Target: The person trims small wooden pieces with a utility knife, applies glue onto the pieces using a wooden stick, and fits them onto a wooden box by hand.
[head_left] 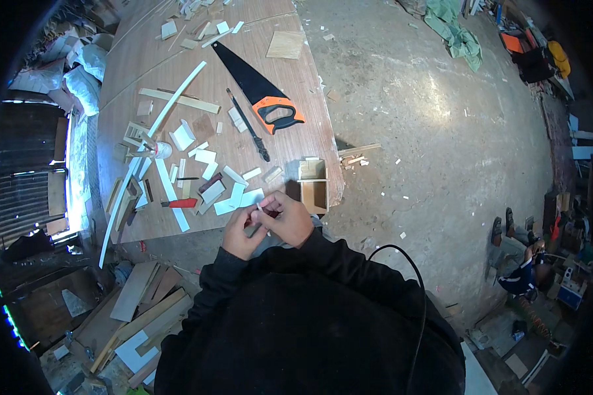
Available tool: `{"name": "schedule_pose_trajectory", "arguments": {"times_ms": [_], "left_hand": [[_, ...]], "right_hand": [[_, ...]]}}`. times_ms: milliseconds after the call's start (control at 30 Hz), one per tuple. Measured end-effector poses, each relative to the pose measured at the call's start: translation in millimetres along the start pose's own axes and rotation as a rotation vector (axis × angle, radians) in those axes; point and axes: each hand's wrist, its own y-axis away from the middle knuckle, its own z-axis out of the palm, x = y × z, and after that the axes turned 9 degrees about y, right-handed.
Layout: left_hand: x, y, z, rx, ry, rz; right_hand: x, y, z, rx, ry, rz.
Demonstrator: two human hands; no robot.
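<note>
My left hand [242, 237] and my right hand [290, 220] meet just off the table's near edge, both with fingers closed in a pinch. Between their fingertips shows a small thin pale piece [260, 208], too small to name for certain. White flat offcuts [249, 198] lie on the table just beyond the fingers. To the right of my hands, at the table's corner, stands a small open wooden box [315, 192] with a divider. A red-handled knife [183, 203] rests to their left.
On the wooden table [198, 49] lie an orange-and-black handsaw [260, 89], a dark slim tool [249, 126], long pale strips [172, 191] and a bottle [161, 150]. Boards [138, 303] are stacked at lower left. A person [523, 273] sits far right. A black cable [418, 276] curves beside me.
</note>
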Motion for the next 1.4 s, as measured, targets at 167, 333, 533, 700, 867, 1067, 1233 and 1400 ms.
{"name": "schedule_pose_trajectory", "arguments": {"times_ms": [167,333,533,700,867,1067,1233,1400], "left_hand": [[-7,25,-28,-0.043,1.029,-0.173],[-22,58,-84,-0.331,1.495,-0.038],[-71,136,-188,-0.232,1.536,0.036],[-110,198,-251,-0.179,1.68,0.015],[-136,243,-282,-0.172,1.659,0.089],[-136,267,-302,-0.094,1.738,0.144],[-132,269,-313,-0.041,1.625,0.159],[-138,258,-300,-0.053,1.624,0.208]], "right_hand": [[-38,14,5,-0.139,0.038,-0.066],[-89,39,43,-0.173,0.434,-0.616],[-138,85,163,-0.337,0.597,-0.811],[-162,95,252,-0.334,0.762,-0.93],[-185,89,309,-0.315,0.817,-0.982],[-194,88,338,-0.349,0.621,-0.977],[-186,92,347,-0.354,0.579,-0.858],[-175,95,343,-0.316,0.498,-0.785]]}}
